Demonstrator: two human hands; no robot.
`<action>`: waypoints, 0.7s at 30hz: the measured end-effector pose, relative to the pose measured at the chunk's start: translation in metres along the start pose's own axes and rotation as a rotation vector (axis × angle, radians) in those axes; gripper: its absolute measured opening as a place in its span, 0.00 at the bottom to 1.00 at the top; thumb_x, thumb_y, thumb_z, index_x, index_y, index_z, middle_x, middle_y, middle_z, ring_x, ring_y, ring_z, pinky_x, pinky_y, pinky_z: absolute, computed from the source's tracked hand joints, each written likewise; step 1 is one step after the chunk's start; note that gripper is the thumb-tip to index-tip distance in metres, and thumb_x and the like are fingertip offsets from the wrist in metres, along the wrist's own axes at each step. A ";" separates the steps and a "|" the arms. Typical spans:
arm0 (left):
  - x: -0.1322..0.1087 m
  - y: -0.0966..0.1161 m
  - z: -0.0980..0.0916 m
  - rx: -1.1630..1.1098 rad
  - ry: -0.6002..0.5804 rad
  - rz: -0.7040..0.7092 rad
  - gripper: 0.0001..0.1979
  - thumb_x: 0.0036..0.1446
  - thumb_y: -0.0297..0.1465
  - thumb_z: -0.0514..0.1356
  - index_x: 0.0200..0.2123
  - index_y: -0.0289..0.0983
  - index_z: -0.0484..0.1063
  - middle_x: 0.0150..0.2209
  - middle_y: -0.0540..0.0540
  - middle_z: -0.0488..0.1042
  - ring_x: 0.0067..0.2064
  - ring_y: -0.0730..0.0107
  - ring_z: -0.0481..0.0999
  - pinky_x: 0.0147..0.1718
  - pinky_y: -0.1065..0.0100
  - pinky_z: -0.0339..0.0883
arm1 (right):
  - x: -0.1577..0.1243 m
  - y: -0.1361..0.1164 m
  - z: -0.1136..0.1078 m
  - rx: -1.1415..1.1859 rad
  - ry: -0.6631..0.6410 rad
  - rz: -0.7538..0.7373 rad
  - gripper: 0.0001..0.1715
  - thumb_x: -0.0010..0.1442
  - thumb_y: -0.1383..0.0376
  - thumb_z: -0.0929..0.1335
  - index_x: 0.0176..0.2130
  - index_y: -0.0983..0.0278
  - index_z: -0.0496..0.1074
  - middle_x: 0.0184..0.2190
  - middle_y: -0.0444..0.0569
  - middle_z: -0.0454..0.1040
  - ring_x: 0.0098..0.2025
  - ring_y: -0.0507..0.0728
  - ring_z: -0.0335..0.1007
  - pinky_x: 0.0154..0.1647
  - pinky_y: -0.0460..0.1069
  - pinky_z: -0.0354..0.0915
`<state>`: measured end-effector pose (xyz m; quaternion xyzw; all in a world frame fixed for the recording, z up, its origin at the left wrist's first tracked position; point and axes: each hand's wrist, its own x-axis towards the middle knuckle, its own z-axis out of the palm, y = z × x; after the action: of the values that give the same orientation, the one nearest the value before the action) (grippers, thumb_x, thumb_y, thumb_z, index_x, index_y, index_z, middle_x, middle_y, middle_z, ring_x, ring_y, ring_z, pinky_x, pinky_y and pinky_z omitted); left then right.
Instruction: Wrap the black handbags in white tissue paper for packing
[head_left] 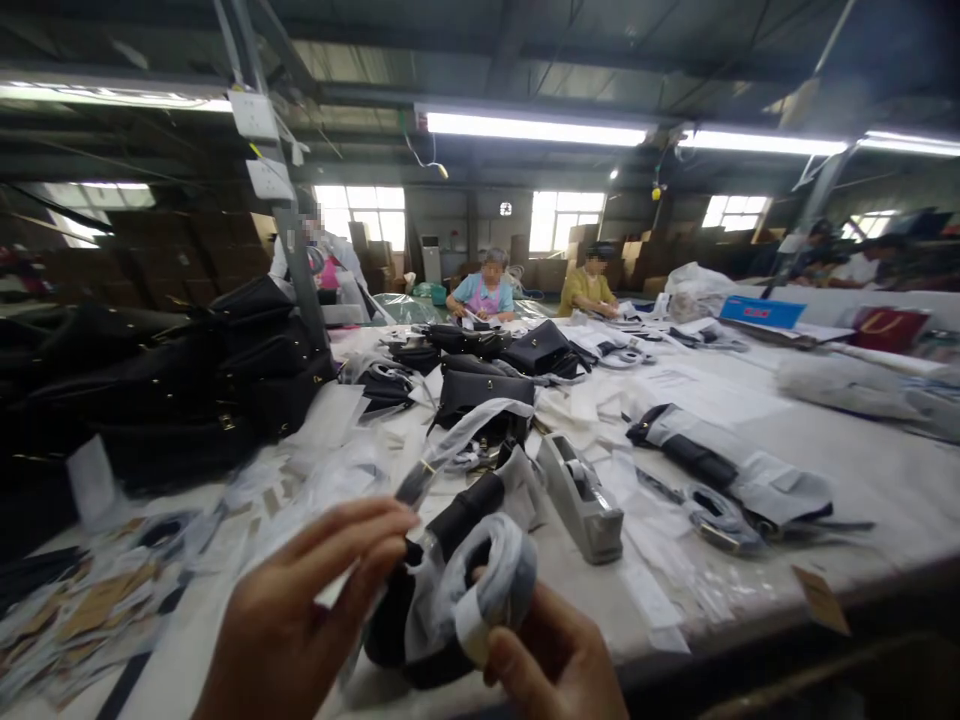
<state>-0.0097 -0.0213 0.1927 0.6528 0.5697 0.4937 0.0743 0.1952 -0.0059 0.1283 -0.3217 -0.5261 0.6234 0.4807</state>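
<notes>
My right hand (pixel 559 650) grips a coiled bag strap (pixel 491 575) wrapped in white paper, thumb and fingers pressed on its near side. My left hand (pixel 315 600) is just left of the coil, thumb and fingertips drawn together; whatever they pinch is hidden. Under and behind the coil lies a black bag (pixel 465 515) partly covered in white tissue. Beyond my left fingertips, a wrapped strap end (pixel 416 482) shows gold-coloured metal. A grey tape dispenser (pixel 581 500) stands on the table to the right of the coil.
Black bags (pixel 255 350) are piled high at the left. More bags (pixel 487 390) lie mid-table, and a wrapped bag (pixel 739 465) lies at the right. Cardboard tags (pixel 105 600) are scattered at the near left. A metal post (pixel 300 270) rises behind. Co-workers (pixel 484 290) sit across the table.
</notes>
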 end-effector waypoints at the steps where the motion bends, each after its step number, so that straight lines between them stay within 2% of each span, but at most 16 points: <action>1: 0.012 -0.004 -0.001 0.047 0.086 -0.012 0.13 0.59 0.44 0.61 0.41 0.48 0.81 0.47 0.48 0.80 0.48 0.56 0.78 0.54 0.63 0.67 | 0.004 0.000 -0.005 -0.019 0.030 0.004 0.30 0.51 0.43 0.73 0.41 0.63 0.79 0.28 0.49 0.75 0.28 0.56 0.69 0.32 0.50 0.69; 2: 0.024 -0.008 -0.001 0.047 0.077 -0.035 0.16 0.59 0.46 0.61 0.45 0.46 0.80 0.49 0.47 0.79 0.49 0.56 0.77 0.54 0.61 0.67 | 0.010 0.001 -0.010 -0.037 0.052 0.007 0.27 0.52 0.44 0.73 0.39 0.64 0.79 0.27 0.49 0.74 0.27 0.55 0.68 0.29 0.49 0.68; 4: 0.048 -0.014 0.004 -0.088 -0.133 -0.155 0.23 0.59 0.50 0.58 0.49 0.42 0.78 0.49 0.44 0.79 0.49 0.54 0.77 0.50 0.61 0.69 | 0.026 0.004 -0.017 -0.050 0.069 0.008 0.24 0.53 0.47 0.74 0.33 0.66 0.78 0.25 0.48 0.73 0.25 0.53 0.67 0.27 0.47 0.65; 6: 0.066 -0.015 0.012 -0.212 -0.297 -0.261 0.27 0.59 0.53 0.57 0.50 0.39 0.78 0.45 0.43 0.81 0.47 0.55 0.78 0.45 0.62 0.71 | 0.046 0.007 -0.019 -0.013 0.067 0.011 0.22 0.54 0.49 0.75 0.31 0.67 0.77 0.24 0.47 0.72 0.26 0.52 0.67 0.27 0.46 0.65; 8: 0.077 -0.011 0.021 -0.296 -0.369 -0.322 0.27 0.57 0.53 0.60 0.48 0.38 0.78 0.41 0.44 0.81 0.43 0.57 0.79 0.41 0.64 0.71 | 0.066 0.007 -0.017 0.058 0.060 0.018 0.22 0.53 0.49 0.75 0.32 0.67 0.78 0.26 0.47 0.73 0.27 0.51 0.68 0.28 0.45 0.65; 11: 0.081 -0.003 0.028 -0.407 -0.400 -0.358 0.27 0.51 0.49 0.67 0.49 0.37 0.77 0.40 0.44 0.82 0.40 0.59 0.79 0.37 0.66 0.71 | 0.090 0.002 -0.007 0.174 0.048 0.024 0.25 0.50 0.49 0.77 0.37 0.68 0.79 0.29 0.48 0.75 0.29 0.50 0.69 0.30 0.45 0.67; 14: 0.080 0.000 0.031 -0.471 -0.367 -0.390 0.29 0.48 0.47 0.69 0.50 0.36 0.76 0.42 0.42 0.81 0.40 0.58 0.80 0.35 0.66 0.71 | 0.103 -0.006 0.004 0.271 0.031 0.034 0.27 0.47 0.49 0.78 0.36 0.69 0.79 0.29 0.48 0.75 0.29 0.50 0.71 0.34 0.46 0.69; 18: 0.078 0.000 0.030 -0.452 -0.290 -0.360 0.26 0.46 0.46 0.71 0.44 0.35 0.78 0.40 0.42 0.82 0.40 0.59 0.80 0.38 0.65 0.72 | 0.108 -0.013 0.014 0.364 -0.015 0.063 0.29 0.45 0.50 0.79 0.38 0.70 0.79 0.32 0.50 0.78 0.30 0.50 0.73 0.40 0.48 0.71; 21: 0.079 0.001 0.029 -0.370 -0.278 -0.326 0.26 0.46 0.47 0.70 0.43 0.35 0.79 0.38 0.42 0.81 0.39 0.59 0.79 0.37 0.65 0.72 | 0.108 -0.018 0.016 0.382 -0.031 0.082 0.30 0.45 0.50 0.79 0.38 0.71 0.79 0.31 0.50 0.78 0.30 0.50 0.74 0.40 0.47 0.72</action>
<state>0.0014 0.0562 0.2235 0.5895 0.5517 0.4764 0.3480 0.1501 0.0893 0.1606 -0.2361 -0.3919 0.7360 0.4989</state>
